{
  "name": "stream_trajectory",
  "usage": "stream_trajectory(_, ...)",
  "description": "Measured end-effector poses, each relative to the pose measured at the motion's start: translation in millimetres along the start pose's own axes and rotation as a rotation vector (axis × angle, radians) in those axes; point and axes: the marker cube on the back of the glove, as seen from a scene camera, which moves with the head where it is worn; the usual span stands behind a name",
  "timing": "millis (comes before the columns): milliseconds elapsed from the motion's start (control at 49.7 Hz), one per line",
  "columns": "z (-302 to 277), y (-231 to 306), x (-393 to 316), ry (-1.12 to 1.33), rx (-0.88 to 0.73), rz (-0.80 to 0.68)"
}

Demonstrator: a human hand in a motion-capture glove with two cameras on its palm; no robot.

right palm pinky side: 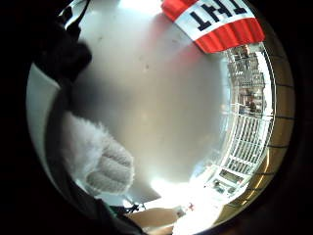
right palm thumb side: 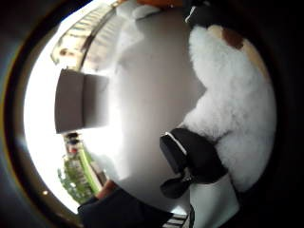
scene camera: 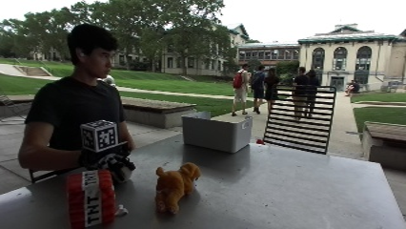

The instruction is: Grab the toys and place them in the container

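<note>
Three toys, outside view: gloved right hand point(scene camera: 109, 161) curled around a white plush point(scene camera: 122, 172) low over the table point(scene camera: 285, 191); one TNT block plush point(scene camera: 92, 198) just beside it, one orange dog point(scene camera: 174, 186) near; one grey container point(scene camera: 216, 131) well apart. Thumb-side palm view — white fleecy plush point(right palm thumb side: 232, 114), brown patch, against the palm; container point(right palm thumb side: 80, 99) across the table. Little-finger view — a white furry paw point(right palm pinky side: 105, 166); red, white-banded TNT block point(right palm pinky side: 215, 22).
</note>
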Motion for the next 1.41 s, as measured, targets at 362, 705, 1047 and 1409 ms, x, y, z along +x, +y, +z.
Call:
stream_trajectory(362,-32.7,-25.0,-8.0,-0.037,0.003,-0.023)
stream_trajectory(705,-183.3,-99.0,-77.4,-0.043,0.123,-0.06)
stream_trajectory(1047,-308.4,-123.4,-243.1,-0.08,0.227,-0.171)
stream_trajectory(1409,-317.2,-98.4,-478.3,-0.071,0.23,-0.379)
